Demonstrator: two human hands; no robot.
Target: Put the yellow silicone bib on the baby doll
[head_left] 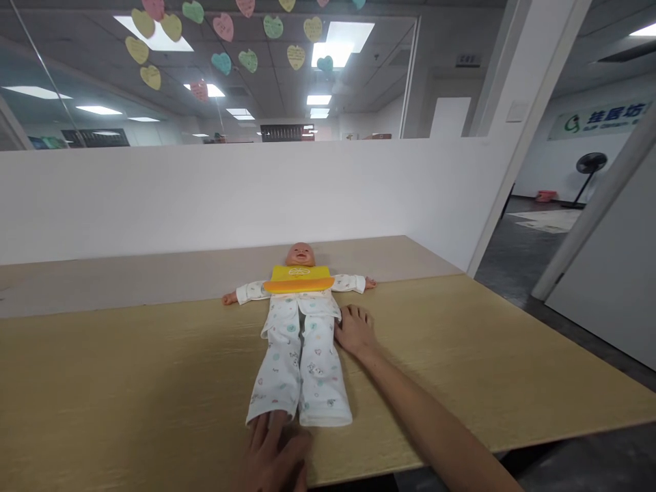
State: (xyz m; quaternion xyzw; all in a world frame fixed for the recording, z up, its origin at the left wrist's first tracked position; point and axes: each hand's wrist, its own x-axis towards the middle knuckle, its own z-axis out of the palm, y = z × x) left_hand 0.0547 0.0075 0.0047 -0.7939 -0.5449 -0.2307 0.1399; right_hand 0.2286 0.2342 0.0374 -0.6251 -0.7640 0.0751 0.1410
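A baby doll [301,255] lies on its back on the table, arms spread out, its head toward the white wall. It wears a white patterned top [283,311], white patterned trousers [320,372] and a yellow bib [300,275] with an orange lower pocket. My right hand [356,329] rests beside the doll's hip, fingers spread on the table and thumb against the clothing. At the near edge, my left hand [277,451] is at the cuff of the left-side trouser leg, fingers stretched out and thumb apart, slightly blurred. The doll's feet do not show.
The wooden table [169,369] has a greyish strip [128,277] along its back. Behind it stands a low white wall [205,198] topped by glass with heart-shaped notes [223,27]. At right, past a doorway, are a black fan [591,164] and a red basin [546,196].
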